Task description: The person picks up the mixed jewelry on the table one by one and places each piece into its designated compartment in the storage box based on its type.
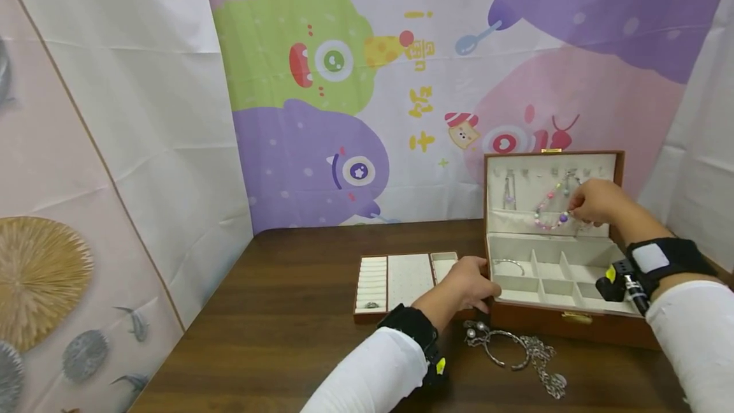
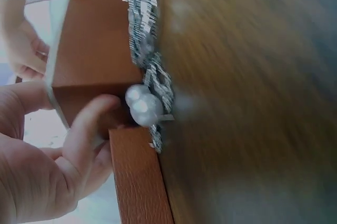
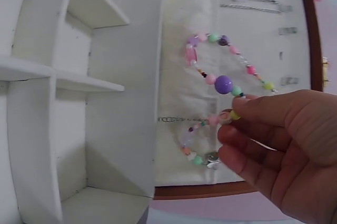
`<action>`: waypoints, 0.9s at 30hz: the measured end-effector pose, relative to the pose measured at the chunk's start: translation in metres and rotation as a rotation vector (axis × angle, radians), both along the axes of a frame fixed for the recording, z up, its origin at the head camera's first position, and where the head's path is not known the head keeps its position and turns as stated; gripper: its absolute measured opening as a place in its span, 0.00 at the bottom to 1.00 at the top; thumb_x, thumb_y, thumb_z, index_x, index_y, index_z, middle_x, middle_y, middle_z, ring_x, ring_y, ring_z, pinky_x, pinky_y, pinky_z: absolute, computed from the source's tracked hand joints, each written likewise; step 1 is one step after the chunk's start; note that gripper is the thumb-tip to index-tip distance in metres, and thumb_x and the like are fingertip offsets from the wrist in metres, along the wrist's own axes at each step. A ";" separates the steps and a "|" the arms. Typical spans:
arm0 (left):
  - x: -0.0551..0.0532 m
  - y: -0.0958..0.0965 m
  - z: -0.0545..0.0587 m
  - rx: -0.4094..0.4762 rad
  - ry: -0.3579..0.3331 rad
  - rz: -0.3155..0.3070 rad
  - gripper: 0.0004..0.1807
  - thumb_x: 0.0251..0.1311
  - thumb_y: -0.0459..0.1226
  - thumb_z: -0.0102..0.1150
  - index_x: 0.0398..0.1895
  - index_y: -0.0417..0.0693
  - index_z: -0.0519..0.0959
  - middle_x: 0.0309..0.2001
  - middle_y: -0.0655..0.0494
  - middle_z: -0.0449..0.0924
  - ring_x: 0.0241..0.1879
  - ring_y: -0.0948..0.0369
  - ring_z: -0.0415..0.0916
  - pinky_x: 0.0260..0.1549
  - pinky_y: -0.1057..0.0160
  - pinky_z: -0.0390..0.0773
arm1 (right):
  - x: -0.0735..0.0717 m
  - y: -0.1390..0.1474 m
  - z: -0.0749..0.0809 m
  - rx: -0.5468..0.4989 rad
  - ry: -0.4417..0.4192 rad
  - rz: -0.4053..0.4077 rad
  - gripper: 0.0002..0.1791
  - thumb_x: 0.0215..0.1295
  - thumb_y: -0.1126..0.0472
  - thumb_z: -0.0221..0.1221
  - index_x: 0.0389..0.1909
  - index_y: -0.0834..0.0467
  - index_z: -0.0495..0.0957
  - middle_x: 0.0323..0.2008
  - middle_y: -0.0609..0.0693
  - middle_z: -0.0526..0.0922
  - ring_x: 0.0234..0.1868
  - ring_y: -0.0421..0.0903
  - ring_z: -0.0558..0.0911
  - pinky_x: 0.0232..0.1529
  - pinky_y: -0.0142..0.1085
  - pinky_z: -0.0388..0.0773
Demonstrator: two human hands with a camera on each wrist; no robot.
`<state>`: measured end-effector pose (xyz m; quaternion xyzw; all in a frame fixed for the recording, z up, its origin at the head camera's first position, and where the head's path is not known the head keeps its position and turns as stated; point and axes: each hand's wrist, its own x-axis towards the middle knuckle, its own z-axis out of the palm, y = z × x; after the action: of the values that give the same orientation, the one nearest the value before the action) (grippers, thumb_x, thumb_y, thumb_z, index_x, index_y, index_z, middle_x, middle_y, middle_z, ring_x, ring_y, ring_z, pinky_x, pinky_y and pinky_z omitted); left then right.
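A brown jewelry box (image 1: 579, 309) stands with its lid raised. Colourful beaded bracelets (image 3: 224, 84) hang against the lid's pale lining, one with a big purple bead. My right hand (image 1: 599, 201) pinches a beaded strand between thumb and fingers, close to the lid. At the box's front left corner, my left hand (image 1: 470, 282) grips the side wall, fingers at the rim and thumb lower down, as the left wrist view shows. Just below that thumb lie two pearl-like beads (image 2: 146, 109) beside silver chains.
A removable tray (image 1: 410, 282) with ring rolls sits left of the box, holding a ring (image 1: 371, 305). Silver chains (image 1: 541, 355) and an open bangle (image 1: 507, 350) lie on the wooden table (image 1: 275, 311) in front. One compartment holds a silver bracelet (image 1: 510, 264).
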<state>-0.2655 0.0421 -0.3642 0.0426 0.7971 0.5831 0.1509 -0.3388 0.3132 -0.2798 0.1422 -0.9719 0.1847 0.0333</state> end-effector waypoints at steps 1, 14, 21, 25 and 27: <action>0.000 0.000 0.001 -0.006 0.003 0.002 0.34 0.50 0.21 0.64 0.65 0.38 0.70 0.49 0.37 0.75 0.31 0.42 0.83 0.27 0.50 0.83 | 0.001 0.000 0.002 -0.024 0.006 -0.010 0.05 0.59 0.70 0.59 0.29 0.70 0.79 0.20 0.51 0.76 0.23 0.48 0.76 0.23 0.40 0.79; -0.021 0.025 0.048 -0.765 0.743 -0.014 0.22 0.53 0.41 0.66 0.55 0.57 0.82 0.46 0.65 0.82 0.46 0.67 0.78 0.39 0.74 0.74 | 0.010 0.008 0.019 -0.177 0.180 -0.126 0.13 0.64 0.66 0.59 0.37 0.76 0.79 0.20 0.52 0.81 0.21 0.45 0.79 0.21 0.36 0.75; -0.056 0.072 0.066 -0.990 0.771 -0.145 0.13 0.61 0.43 0.60 0.49 0.63 0.84 0.47 0.72 0.81 0.47 0.72 0.76 0.40 0.73 0.75 | 0.019 0.007 0.018 -0.284 0.221 -0.233 0.16 0.67 0.63 0.58 0.41 0.77 0.78 0.22 0.57 0.83 0.23 0.51 0.84 0.22 0.31 0.76; -0.071 0.092 0.059 -1.107 0.747 -0.174 0.05 0.62 0.45 0.60 0.38 0.61 0.83 0.42 0.68 0.79 0.44 0.69 0.74 0.41 0.71 0.75 | 0.021 0.003 0.012 -0.399 0.183 -0.320 0.19 0.70 0.60 0.56 0.45 0.77 0.76 0.23 0.56 0.84 0.25 0.49 0.85 0.24 0.28 0.76; -0.076 0.096 0.054 -1.137 0.765 -0.188 0.05 0.62 0.45 0.60 0.39 0.60 0.83 0.43 0.66 0.77 0.46 0.68 0.73 0.43 0.70 0.75 | 0.020 -0.002 0.010 -0.460 0.170 -0.347 0.20 0.70 0.59 0.55 0.46 0.77 0.76 0.24 0.54 0.85 0.24 0.44 0.84 0.24 0.25 0.76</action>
<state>-0.3418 0.1385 -0.3101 0.2284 0.9692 0.0031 -0.0922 -0.3187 0.3113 -0.2695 -0.0226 -0.9080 0.3792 0.1768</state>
